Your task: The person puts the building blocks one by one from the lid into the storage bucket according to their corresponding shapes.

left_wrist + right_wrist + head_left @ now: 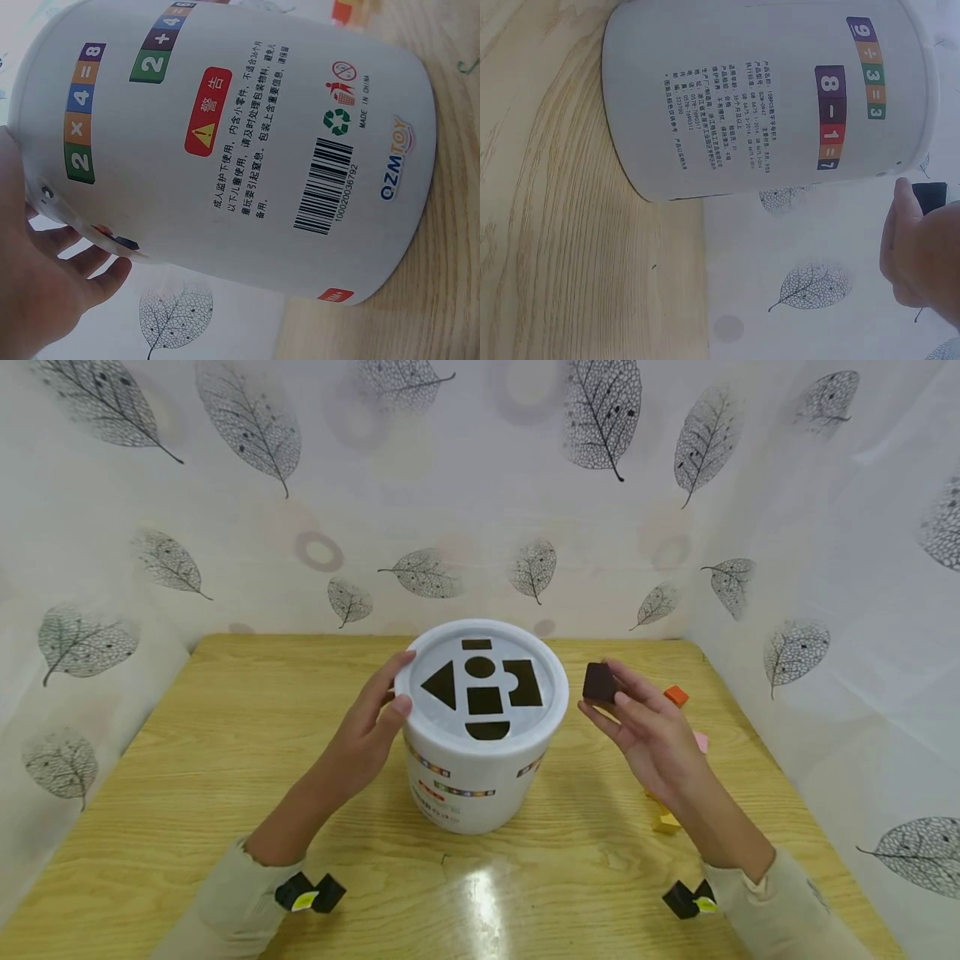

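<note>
A white bucket point(468, 785) stands upright on the wooden table, its lid point(487, 672) cut with several shaped holes: a triangle, a circle, a square and others. At the lid's left edge my left hand point(367, 727) grips the rim, thumb near the front and fingers farther back. To the right of the bucket, my right hand point(652, 727) pinches a dark brown block point(598, 682) between thumb and fingers. The block is apart from the lid, roughly level with it. In the right wrist view, the block point(930, 196) is partly hidden behind the hand.
On the table's right side lie an orange block point(676, 695), a pink block point(701, 742) and yellow blocks point(665, 820), partly covered by the right hand and forearm. A leaf-patterned sheet point(450, 510) rises behind the wooden table point(262, 718) and along its sides.
</note>
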Demonstrator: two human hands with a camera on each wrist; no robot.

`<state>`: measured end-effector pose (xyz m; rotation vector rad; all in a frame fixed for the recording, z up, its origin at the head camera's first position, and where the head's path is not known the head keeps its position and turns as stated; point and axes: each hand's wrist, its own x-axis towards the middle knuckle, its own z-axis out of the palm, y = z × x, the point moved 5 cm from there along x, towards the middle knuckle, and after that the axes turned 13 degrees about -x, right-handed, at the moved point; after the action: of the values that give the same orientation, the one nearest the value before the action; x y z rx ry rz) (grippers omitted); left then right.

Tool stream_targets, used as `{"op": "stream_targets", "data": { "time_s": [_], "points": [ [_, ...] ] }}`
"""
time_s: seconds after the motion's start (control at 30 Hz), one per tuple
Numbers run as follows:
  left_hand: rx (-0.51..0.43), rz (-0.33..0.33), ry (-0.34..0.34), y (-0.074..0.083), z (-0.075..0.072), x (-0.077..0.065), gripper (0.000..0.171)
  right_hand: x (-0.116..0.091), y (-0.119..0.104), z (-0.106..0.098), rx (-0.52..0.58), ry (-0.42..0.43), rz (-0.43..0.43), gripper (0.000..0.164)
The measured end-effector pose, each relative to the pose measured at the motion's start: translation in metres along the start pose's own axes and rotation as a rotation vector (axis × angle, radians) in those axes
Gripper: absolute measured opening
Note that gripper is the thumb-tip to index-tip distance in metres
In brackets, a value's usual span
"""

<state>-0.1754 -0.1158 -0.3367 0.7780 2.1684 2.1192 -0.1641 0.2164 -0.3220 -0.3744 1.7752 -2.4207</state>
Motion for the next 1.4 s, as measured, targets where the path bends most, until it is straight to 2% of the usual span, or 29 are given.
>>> {"op": "stream_targets", "data": {
  "time_s": [0.23,0.37,0.6,0.87,1.13,1.4],
  "points": [
    [-0.007,0.003,0.003,0.000,0.000,0.000,0.054,-0.002,0.001,0.003,0.104,-0.041,-0.002,0.042],
    [-0.006,0.008,0.001,0.000,0.000,0.000,0.054,-0.002,0.002,0.002,0.149,-0.036,0.007,0.042],
    [-0.004,0.007,0.000,0.002,0.001,0.000,0.054,0.000,0.000,0.002,0.039,-0.004,-0.045,0.044],
    [0.004,-0.002,0.001,0.003,0.001,0.000,0.055,0.001,0.000,-0.001,-0.054,0.087,-0.001,0.048],
    [0.001,0.006,0.001,0.004,0.001,0.000,0.055,-0.002,-0.002,-0.003,-0.355,0.183,-0.006,0.036],
    [-0.005,0.008,-0.002,0.003,0.001,-0.001,0.055,-0.004,-0.019,0.007,-0.453,0.197,-0.074,0.037]
  ]
}}
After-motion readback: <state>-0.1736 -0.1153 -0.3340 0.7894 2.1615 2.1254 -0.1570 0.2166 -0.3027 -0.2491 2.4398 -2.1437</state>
